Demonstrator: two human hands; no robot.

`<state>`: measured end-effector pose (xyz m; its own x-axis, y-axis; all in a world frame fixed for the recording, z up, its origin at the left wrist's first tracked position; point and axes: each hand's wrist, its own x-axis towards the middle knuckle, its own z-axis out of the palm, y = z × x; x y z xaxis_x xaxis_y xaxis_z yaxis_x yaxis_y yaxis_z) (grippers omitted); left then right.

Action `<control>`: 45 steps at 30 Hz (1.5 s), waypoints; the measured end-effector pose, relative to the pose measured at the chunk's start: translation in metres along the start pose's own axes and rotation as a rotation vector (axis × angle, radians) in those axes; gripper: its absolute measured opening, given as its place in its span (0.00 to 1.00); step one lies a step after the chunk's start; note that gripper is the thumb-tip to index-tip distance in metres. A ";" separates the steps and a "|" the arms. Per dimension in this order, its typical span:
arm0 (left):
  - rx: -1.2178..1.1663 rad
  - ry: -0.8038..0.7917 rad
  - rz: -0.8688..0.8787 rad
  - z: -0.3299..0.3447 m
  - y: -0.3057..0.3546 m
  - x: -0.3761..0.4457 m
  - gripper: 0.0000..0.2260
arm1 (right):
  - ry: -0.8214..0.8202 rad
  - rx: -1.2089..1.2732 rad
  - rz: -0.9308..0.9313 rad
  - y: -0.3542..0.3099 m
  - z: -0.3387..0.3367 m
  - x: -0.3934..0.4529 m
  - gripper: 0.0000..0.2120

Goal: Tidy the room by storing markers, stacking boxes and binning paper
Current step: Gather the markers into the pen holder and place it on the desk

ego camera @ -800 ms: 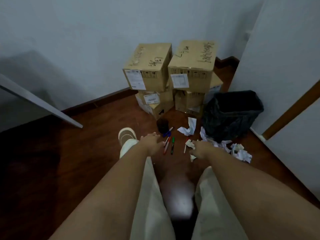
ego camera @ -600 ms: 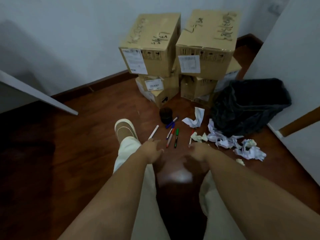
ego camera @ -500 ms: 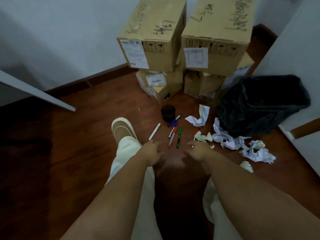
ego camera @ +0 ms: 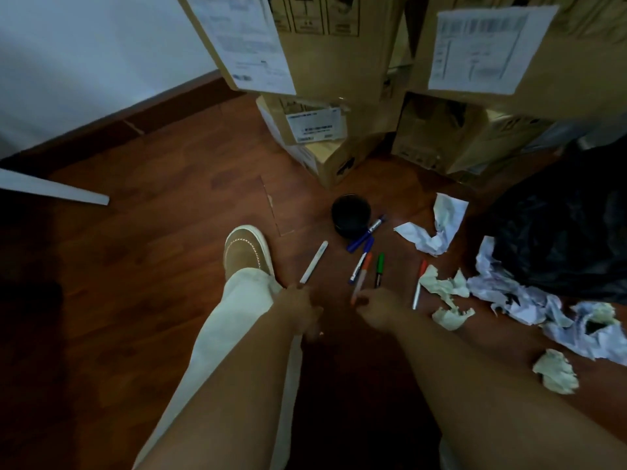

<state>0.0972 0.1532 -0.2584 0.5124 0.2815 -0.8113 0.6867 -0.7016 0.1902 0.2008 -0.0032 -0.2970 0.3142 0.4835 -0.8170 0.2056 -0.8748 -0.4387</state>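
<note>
The floor [ego camera: 169,232] under me is dark red-brown wood, smooth, with a soft sheen. The stacked boxes [ego camera: 339,62] are matt brown cardboard with white paper labels [ego camera: 244,39]. The bin bag [ego camera: 570,225] is thin black plastic, wrinkled and faintly glossy. Crumpled paper [ego camera: 437,228] lies rough and creased, white to pale cream. The markers [ego camera: 361,273] look like smooth plastic. The round pot [ego camera: 351,215] is dark and slightly shiny. My shoe [ego camera: 244,252] is tan suede-like cloth; my trousers [ego camera: 230,334] are pale matt fabric.
</note>
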 end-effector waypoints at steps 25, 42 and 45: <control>-0.290 0.332 -0.016 0.036 -0.029 0.093 0.11 | 0.221 0.139 0.290 0.020 0.031 0.087 0.31; -0.617 0.738 0.120 -0.060 0.055 0.086 0.07 | 0.713 1.092 0.046 -0.036 -0.083 0.042 0.11; -0.514 0.677 0.087 -0.064 0.056 0.110 0.08 | 0.727 0.958 0.031 -0.033 -0.093 0.056 0.11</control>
<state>0.2250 0.1865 -0.3021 0.6593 0.6857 -0.3083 0.6957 -0.4009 0.5960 0.2976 0.0553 -0.2937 0.8194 0.0959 -0.5651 -0.4867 -0.4045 -0.7743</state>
